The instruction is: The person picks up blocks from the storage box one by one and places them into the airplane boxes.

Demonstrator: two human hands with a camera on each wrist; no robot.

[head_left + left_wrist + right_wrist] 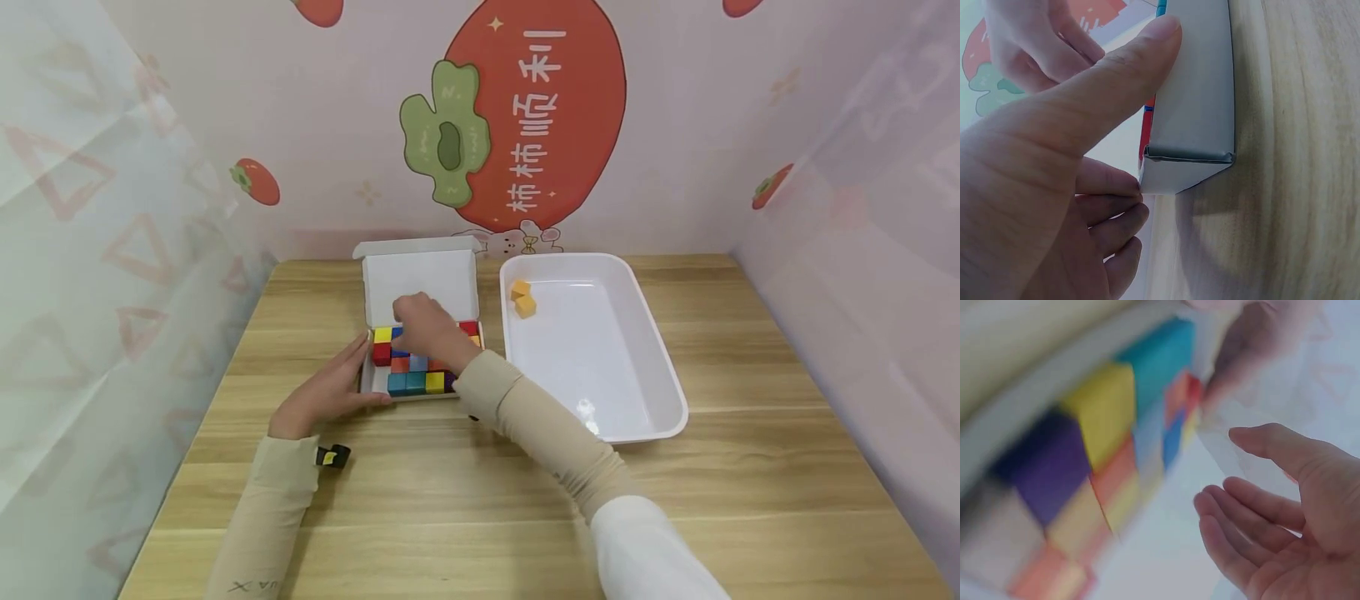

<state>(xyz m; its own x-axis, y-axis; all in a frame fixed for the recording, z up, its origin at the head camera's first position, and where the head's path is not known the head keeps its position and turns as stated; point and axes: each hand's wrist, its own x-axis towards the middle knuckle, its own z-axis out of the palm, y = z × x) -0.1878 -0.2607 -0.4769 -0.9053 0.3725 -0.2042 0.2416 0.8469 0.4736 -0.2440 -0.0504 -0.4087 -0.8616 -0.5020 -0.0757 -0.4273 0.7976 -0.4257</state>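
Observation:
A white cardboard box (420,279) with its lid raised stands on the table in the head view, with coloured cubes (406,383) in rows inside. My left hand (330,396) holds the box at its near left corner. In the left wrist view, the thumb lies along the front wall (1191,81) and the other fingers bend against the side. Over the cubes hovers my right hand (427,325), hiding several of them. The right wrist view has its fingers loosely bent and apart from the thumb, with nothing between them, beside a purple cube (1054,469).
To the right of the box stands a white tray (600,358), with two orange blocks (526,306) in its far left corner. Printed walls (322,150) enclose the wooden table (420,517) at the back and both sides.

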